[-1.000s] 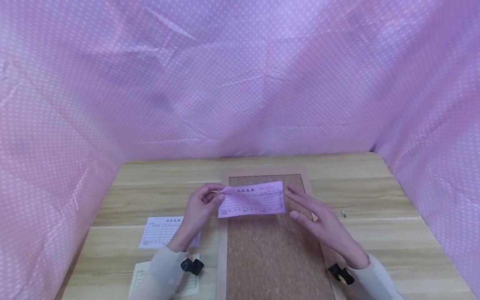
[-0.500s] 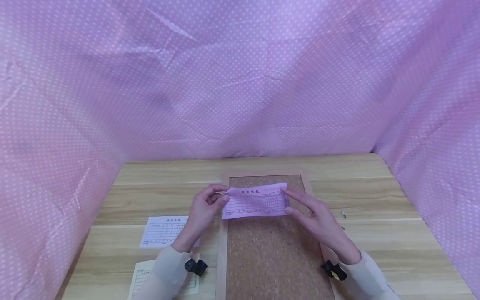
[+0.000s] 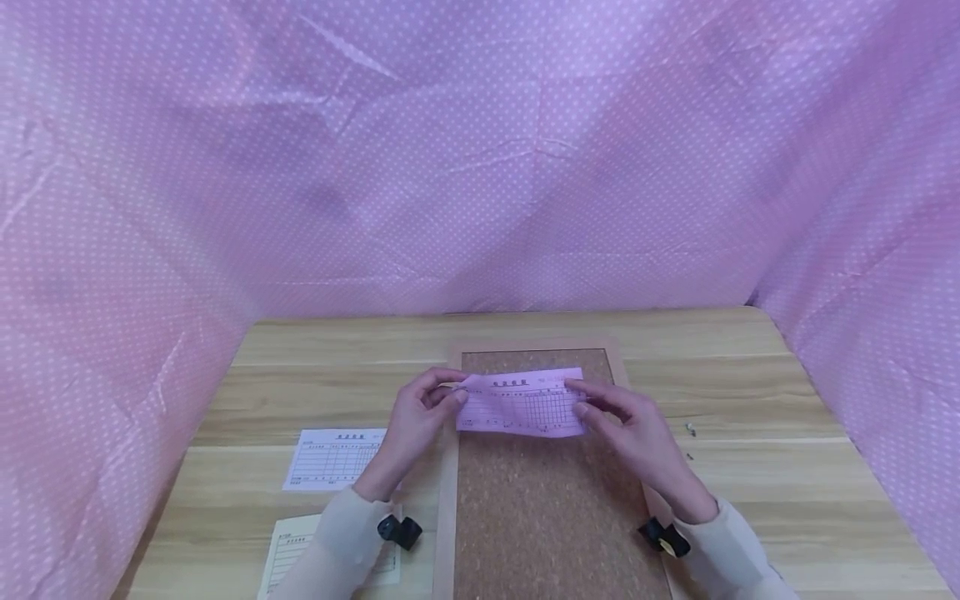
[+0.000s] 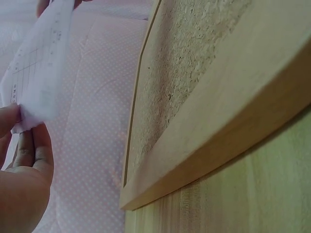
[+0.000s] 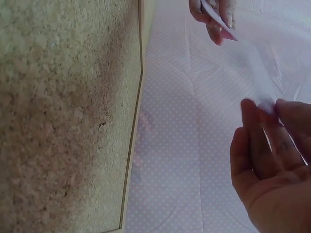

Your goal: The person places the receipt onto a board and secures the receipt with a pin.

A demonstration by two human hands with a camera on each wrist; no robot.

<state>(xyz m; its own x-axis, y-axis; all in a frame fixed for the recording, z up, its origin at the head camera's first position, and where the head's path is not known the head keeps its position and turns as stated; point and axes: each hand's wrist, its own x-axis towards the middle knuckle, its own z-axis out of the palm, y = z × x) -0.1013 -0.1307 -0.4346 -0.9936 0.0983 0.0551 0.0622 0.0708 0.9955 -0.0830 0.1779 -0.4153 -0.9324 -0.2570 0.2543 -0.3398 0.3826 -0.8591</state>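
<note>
A pink printed receipt slip is held up above the far part of a wood-framed cork board. At its left end my left hand pinches it between thumb and fingers; the left wrist view shows the slip bending slightly away from that hand. My right hand pinches the opposite end. In the right wrist view, thumb and fingers of the right hand meet on the slip's edge, and the slip appears nearly edge-on.
Left of the board, a white printed slip lies on the wooden table, with a yellowish slip nearer, partly under the left forearm. Small metallic bits lie right of the board. Pink dotted cloth surrounds the table.
My right hand has come in from beside the slip and taken hold of its right end. The slip and my left hand have shifted slightly to the right.
</note>
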